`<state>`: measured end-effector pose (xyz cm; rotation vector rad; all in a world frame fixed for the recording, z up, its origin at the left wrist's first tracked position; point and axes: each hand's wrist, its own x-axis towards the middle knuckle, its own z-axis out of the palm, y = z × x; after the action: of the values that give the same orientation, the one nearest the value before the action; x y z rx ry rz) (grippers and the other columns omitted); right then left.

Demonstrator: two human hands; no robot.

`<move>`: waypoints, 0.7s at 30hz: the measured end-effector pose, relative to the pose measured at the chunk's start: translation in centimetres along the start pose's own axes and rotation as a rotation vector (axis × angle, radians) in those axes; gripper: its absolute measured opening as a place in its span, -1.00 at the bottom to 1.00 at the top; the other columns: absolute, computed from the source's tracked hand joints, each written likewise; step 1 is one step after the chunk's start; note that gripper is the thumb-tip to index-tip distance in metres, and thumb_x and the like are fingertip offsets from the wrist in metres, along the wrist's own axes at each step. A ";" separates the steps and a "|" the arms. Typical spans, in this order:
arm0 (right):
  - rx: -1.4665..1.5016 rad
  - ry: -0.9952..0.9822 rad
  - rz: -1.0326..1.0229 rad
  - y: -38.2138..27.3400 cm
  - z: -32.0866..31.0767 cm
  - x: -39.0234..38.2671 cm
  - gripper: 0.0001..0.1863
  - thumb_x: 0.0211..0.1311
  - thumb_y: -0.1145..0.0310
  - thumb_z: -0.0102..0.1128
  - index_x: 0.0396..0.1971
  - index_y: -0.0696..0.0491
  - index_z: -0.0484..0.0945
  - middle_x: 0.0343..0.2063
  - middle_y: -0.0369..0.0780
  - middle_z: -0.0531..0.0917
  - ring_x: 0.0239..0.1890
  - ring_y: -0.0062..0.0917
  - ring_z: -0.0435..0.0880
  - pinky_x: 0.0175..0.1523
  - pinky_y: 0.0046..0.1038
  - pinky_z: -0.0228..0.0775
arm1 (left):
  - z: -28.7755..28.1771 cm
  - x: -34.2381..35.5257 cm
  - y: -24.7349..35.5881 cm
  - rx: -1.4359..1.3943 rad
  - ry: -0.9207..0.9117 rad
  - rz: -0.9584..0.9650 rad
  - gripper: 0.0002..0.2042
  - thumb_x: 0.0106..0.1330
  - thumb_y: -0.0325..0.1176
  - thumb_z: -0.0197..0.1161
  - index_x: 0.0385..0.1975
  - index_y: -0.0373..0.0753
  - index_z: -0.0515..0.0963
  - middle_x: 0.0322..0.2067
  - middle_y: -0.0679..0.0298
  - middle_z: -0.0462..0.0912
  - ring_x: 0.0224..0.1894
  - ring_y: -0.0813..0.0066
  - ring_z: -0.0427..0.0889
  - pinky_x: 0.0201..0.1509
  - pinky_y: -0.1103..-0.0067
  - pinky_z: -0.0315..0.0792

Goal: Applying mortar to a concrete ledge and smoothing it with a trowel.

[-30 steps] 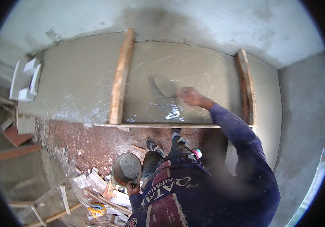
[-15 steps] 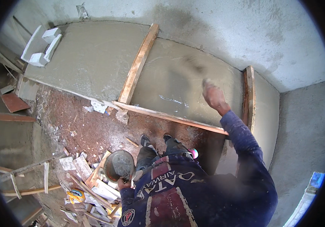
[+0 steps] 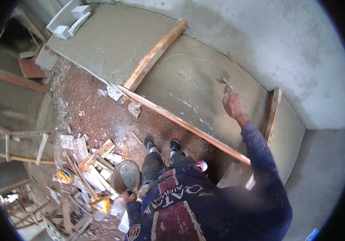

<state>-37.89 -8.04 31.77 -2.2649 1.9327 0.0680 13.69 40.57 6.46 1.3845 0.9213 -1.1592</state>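
My right hand [image 3: 235, 106] grips a trowel [image 3: 222, 77] by its handle, arm stretched out to the right. Its blade is over the wet grey mortar slab [image 3: 168, 86] between two wooden battens; whether it touches the surface I cannot tell. A rougher patch of mortar lies to the left of the blade. Low beside my left leg, my left hand [image 3: 130, 197] is closed on the rim of a bucket [image 3: 118, 176]. Grey mortar or watery mix shows inside the bucket.
One batten [image 3: 156, 54] crosses the slab on the left, another [image 3: 274, 114] on the right. A long board [image 3: 188, 122] edges the slab's front. White foam pieces [image 3: 69, 20] stand at the far left. Scrap wood [image 3: 86, 164] and rubble litter the floor beside the bucket.
The view has turned, so the slab now slants down to the right. The trowel, a blur before, shows clearly with its blade over the slab. My left hand stays on the bucket.
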 end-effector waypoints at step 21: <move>-0.340 -0.298 -1.210 -44.4 7.1 -8.5 -0.82 0.07 0.33 0.10 -0.45 0.04 0.66 -0.46 -0.19 0.69 -0.34 -0.40 0.71 -0.32 -0.38 0.53 | 7.9 -19.4 2.3 0.336 0.087 0.865 -0.53 0.05 -0.58 0.07 0.06 -0.43 0.34 -0.12 0.12 0.53 -0.13 0.38 0.53 -0.05 0.53 0.42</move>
<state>4.94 8.05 30.18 -2.9876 0.2259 0.5492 10.13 33.69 26.09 1.8465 0.1095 -0.5911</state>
